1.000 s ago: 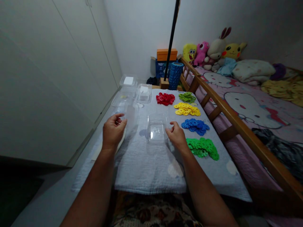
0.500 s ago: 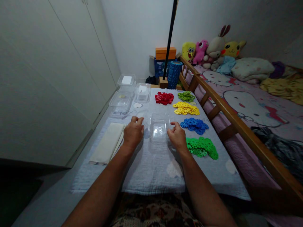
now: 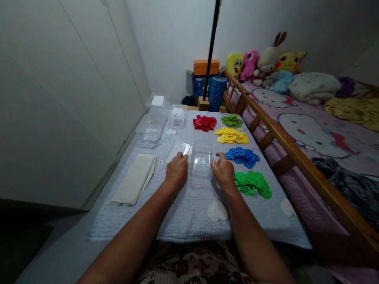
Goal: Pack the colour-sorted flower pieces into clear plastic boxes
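Note:
A clear plastic container (image 3: 202, 158) stands in the middle of the cloth-covered table. My right hand (image 3: 223, 169) pinches its right wall between thumb and fingers. On the opposite side, my left hand (image 3: 177, 169) is closed at the container's left edge, its fingertips partly hidden behind the knuckles. Just beyond that hand lies a clear lid (image 3: 185, 147) with a white patch on it. To the right are piles of flower-shaped plastic pieces: blue pieces (image 3: 242, 157) and green pieces (image 3: 253, 183) closest to my right hand, then yellow pieces (image 3: 232, 135), red pieces (image 3: 205, 122) and light green pieces (image 3: 231, 120).
A folded cream cloth (image 3: 134, 179) lies at the left. Behind it stand more clear containers (image 3: 151, 124), some with white labels. A wooden bed rail (image 3: 278, 138) runs along the right side. A black pole (image 3: 211, 51) rises beyond the table's far end.
My left hand has moved right to the container's left edge, and the lid now shows flat beyond it. The container has shifted slightly away from me; my right hand stays at its right wall.

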{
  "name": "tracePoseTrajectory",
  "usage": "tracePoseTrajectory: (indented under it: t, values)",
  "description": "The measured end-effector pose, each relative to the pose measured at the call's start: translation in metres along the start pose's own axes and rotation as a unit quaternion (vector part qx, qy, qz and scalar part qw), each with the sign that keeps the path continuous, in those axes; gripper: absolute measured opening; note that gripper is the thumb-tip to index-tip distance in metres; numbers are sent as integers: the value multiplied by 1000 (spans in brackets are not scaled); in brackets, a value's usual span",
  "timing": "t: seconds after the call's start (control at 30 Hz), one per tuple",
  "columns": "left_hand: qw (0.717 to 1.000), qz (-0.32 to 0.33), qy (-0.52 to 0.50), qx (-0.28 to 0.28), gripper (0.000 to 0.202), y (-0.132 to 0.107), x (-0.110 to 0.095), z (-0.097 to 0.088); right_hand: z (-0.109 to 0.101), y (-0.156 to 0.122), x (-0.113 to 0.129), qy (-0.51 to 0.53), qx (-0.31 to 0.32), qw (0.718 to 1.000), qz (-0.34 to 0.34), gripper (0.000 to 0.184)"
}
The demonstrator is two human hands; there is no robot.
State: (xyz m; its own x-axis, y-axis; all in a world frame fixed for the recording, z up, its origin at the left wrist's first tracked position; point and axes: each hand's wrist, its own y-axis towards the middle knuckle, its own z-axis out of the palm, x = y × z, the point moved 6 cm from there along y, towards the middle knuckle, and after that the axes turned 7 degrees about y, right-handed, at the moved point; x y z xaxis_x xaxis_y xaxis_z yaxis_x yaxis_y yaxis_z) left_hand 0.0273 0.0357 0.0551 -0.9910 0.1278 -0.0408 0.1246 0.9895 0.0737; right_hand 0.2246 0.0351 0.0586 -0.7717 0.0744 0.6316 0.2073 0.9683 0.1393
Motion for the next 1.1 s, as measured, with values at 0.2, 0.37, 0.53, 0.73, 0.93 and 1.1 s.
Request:
tracePoseTrajectory:
  t: [0.2, 0.37, 0.53, 0.73, 0.93, 1.1]
  values:
    - [999, 54, -5, 0, 31, -18, 19, -9, -3, -2, 3, 17, 26, 999, -40, 39]
    - [995, 61, 25, 81, 32, -27, 32, -4, -27, 1, -6, 39, 10, 994, -102, 36]
    - [991, 68, 53, 101, 34, -29, 28, -6, -62, 0, -46, -41, 10, 991, -130, 30]
    - [992, 48, 80, 83, 32, -26, 20, -9, -78, -16, -89, -135, 39, 984, -113, 33]
    - [997, 23, 59, 50, 31, -24, 18, -4, -70, -19, -97, -141, 50, 982, -116, 29]
    - [995, 9, -84, -52, 31, -25, 18, -11, -69, -20, -88, -125, 52, 983, -121, 29]
